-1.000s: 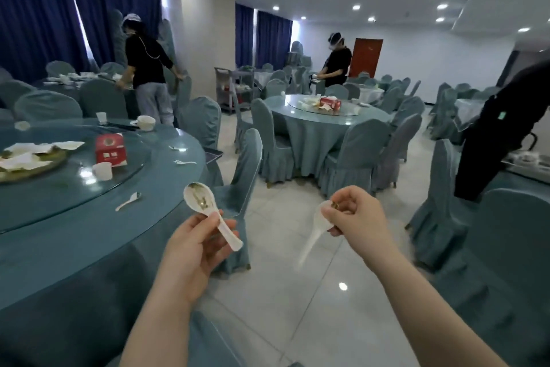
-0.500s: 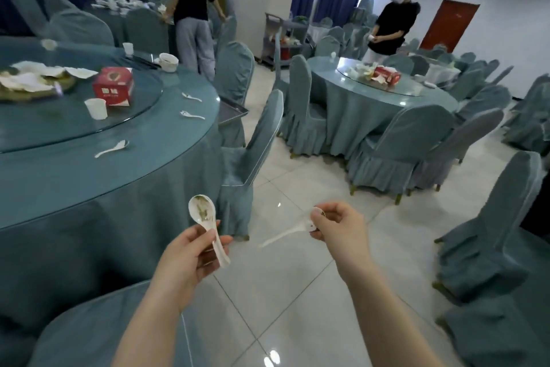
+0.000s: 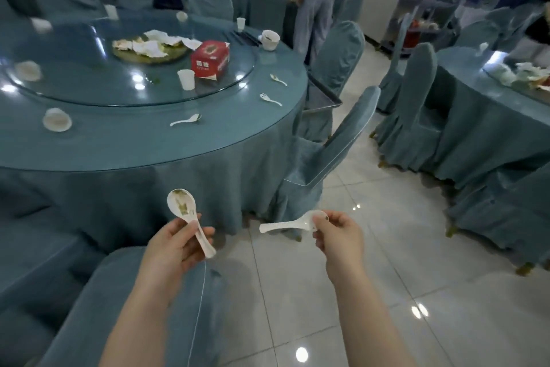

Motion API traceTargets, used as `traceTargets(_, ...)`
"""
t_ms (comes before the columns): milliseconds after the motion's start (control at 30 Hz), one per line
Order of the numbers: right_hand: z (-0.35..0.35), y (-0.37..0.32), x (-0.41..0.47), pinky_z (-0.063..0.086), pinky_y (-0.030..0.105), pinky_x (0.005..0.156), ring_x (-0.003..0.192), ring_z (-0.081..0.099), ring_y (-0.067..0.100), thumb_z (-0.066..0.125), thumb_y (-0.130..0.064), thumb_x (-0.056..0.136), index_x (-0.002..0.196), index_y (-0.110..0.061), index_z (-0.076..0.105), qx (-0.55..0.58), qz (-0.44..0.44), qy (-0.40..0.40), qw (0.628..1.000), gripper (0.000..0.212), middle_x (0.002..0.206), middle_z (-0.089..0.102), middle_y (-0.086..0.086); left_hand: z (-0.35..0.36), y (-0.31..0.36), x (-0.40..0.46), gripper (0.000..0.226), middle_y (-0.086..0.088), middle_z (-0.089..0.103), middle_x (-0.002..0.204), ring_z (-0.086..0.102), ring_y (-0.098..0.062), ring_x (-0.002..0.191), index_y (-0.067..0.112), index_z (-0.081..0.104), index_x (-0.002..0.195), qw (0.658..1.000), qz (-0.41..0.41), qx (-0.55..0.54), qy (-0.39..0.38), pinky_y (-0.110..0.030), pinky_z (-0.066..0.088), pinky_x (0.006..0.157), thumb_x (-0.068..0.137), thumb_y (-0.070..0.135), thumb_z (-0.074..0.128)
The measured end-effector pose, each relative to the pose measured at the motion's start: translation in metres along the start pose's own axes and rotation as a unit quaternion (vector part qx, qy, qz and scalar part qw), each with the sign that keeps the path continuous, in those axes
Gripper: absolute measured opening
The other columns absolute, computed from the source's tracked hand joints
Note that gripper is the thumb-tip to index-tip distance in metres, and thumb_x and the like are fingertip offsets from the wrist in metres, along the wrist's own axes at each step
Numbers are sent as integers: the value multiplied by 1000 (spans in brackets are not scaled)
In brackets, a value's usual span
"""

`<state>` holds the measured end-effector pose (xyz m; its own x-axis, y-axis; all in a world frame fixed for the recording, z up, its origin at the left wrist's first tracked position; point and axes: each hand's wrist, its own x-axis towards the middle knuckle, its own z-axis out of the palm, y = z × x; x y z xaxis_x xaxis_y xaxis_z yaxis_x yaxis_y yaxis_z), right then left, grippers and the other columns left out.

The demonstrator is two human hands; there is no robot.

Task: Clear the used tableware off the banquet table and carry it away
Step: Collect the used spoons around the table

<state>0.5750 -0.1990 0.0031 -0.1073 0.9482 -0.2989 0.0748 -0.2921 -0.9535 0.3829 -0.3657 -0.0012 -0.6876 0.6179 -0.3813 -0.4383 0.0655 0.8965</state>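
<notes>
— So, from the head view, what is in each hand?

— One white soup spoon apiece. The left hand (image 3: 175, 243) has its thumb and fingers wrapped round the handle of the soiled spoon (image 3: 190, 216), bowl up and above the hand, with food residue in it. The right hand (image 3: 337, 231) pinches the second spoon (image 3: 287, 223) by its bowl end, the handle pointing leftward toward the other hand. The two spoons are near each other but apart.

— How would you expect them to handle?

— Light, stiff, glazed ceramic by the look, so I'd judge them slippery where greasy and likely to chip if dropped on the tiled floor. The handle neck is the safest hold; the right-hand pinch looks less secure.

— And the rest?

— Ahead of and above both hands, on the bench (image 3: 208, 155): a loose spoon (image 3: 186, 120) nearest, two more spoons beyond the right hand's reach, a small bowl (image 3: 57, 123) far left, a paper cup (image 3: 186, 79) and a red tissue box (image 3: 210, 59) further on.
</notes>
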Motion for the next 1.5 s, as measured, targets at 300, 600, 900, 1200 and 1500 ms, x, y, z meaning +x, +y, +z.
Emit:
traceTargets(300,72,8,75,52,23,55,54,59,12,66,-4,81,81,-7,66,-28,55,-155,986,3,72,68,4,-2,0,12,14,-6,75,83,72,-14,70,17,63,106,990,1,-16,137,-22,56,55,97,17,52)
traceTargets(600,202,-5,172,47,18,47,46,57,6,68,-5,81,80,-5,64,-76,47,-206,975,4,67,65,4,-19,50,133,12,-10,74,83,70,-21,75,15,64,101,976,17,-44,213,-25,55,56,97,15,52)
traceTargets(900,318,-22,262,56,33,65,54,64,10,69,-10,76,78,-14,63,-149,27,-183,971,8,66,68,-1,-41,103,244,15,-8,75,82,71,-16,70,16,65,104,963,17,-53,262,-26,55,58,96,16,52)
traceTargets(1200,450,-18,351,57,41,78,66,67,22,65,-7,77,76,-18,56,-215,40,-261,940,14,73,68,2,-46,115,318,15,-9,75,81,72,-17,68,12,62,107,920,-20,-100,378,-27,54,59,97,14,51)
traceTargets(1500,534,-3,403,52,33,81,90,67,29,66,-7,76,98,-9,68,-378,-25,-349,857,22,95,71,8,-18,124,362,15,-8,74,78,70,-19,68,14,63,107,892,-60,-92,439,-31,52,62,96,14,52)
